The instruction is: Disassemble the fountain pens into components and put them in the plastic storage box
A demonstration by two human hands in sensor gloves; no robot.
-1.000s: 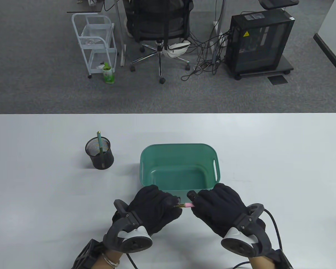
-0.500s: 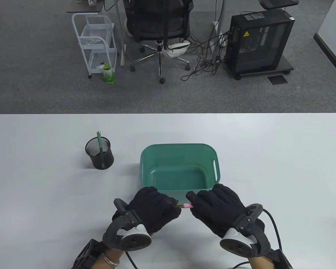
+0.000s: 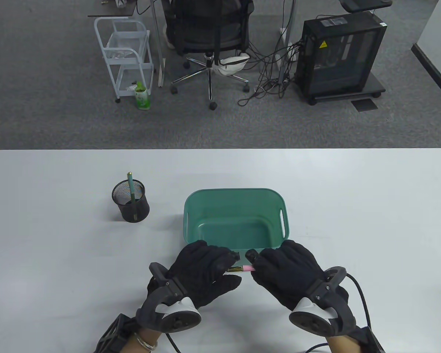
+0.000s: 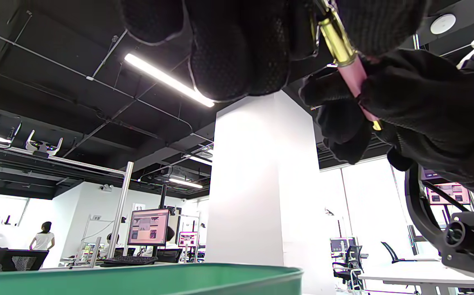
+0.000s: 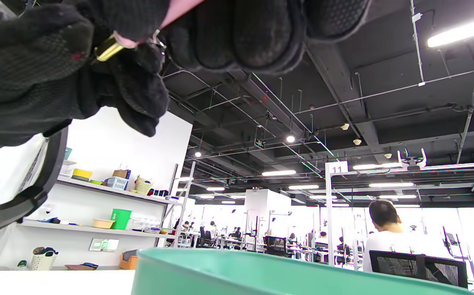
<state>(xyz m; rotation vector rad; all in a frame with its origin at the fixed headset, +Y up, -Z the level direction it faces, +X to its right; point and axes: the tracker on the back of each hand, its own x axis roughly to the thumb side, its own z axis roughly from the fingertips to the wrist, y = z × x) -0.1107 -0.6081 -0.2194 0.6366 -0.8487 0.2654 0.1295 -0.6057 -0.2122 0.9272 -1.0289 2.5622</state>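
Since the earlier frame my left hand (image 3: 202, 272) has loosened, its thumb straightening, while my right hand (image 3: 284, 270) has barely moved. Table view: both hands pinch one pink fountain pen (image 3: 247, 268) level, just before the empty green storage box (image 3: 191, 217), so freed parts should drop in; a second pen (image 3: 131, 187) stands in one mesh cup (image 3: 131, 207). Left wrist view: gold collar (image 4: 335, 39) between my fingertips. Right wrist view: fingers curled round the barrel.

- Slim pink fountain pen (image 3: 247, 268): smooth plastic barrel, glossy gold metal band.
- Green rectangular plastic storage box (image 3: 191, 215): smooth, matt.
- Black round pen cup (image 3: 131, 206): metal mesh.
- Black knitted cloth gloves (image 3: 202, 270): rough, matt.
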